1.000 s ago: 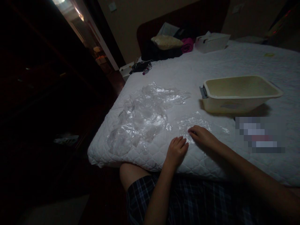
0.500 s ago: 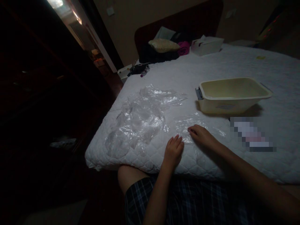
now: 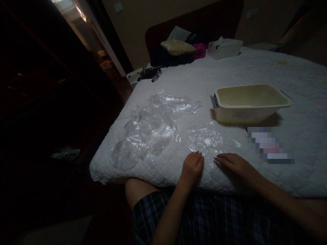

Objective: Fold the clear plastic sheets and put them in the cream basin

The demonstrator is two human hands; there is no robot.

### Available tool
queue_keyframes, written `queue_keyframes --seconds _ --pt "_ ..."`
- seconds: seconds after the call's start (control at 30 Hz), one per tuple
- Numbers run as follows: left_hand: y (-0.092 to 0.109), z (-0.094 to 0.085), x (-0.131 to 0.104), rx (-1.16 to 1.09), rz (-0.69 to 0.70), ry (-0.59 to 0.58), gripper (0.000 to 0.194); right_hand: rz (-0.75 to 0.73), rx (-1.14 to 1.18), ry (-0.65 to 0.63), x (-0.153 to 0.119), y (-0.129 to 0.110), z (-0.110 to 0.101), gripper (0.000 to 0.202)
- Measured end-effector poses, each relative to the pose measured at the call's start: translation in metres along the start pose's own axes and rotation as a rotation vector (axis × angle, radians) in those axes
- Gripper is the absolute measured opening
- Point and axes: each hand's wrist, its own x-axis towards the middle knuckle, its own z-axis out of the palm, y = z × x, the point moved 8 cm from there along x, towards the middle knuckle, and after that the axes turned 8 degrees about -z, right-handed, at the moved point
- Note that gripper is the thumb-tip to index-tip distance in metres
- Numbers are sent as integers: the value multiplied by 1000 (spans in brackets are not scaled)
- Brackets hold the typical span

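Observation:
A clear plastic bag (image 3: 208,136) lies spread on the white quilted bed, crinkled and shiny. At its near left edge rests my left hand (image 3: 193,166), palm down with the fingers stretched out. To the right, over the bag's near part, is my right hand (image 3: 233,165), its fingers extended and nothing visible in them. Whether its fingertips touch the film I cannot tell. A larger heap of crumpled clear plastic (image 3: 153,126) lies to the left of both hands.
A cream plastic bin (image 3: 249,114) with grey handles stands beyond my right hand. Nearer is a blurred-out flat object (image 3: 270,144). At the headboard are a beige pillow (image 3: 177,47), a rolled pink cloth (image 3: 199,51) and a white box (image 3: 224,48). The mattress edge (image 3: 102,177) drops off at left.
My right hand has come down toward me and slightly right, its pinched fingers now straightened. My left hand has shifted slightly nearer and right. The small bag now lies flat.

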Motion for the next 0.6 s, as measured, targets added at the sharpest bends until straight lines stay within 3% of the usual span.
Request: queue_keyframes --seconds 0.27,0.43,0.6 --pt "10 21 -7 32 55 -77 19 -16 -11 4 -3 -8 8 34" --pt "9 22 -8 49 42 -106 22 -57 -23 47 -1 -12 3 33" --pt "9 22 -8 46 42 -111 22 42 68 42 7 -5 3 25"
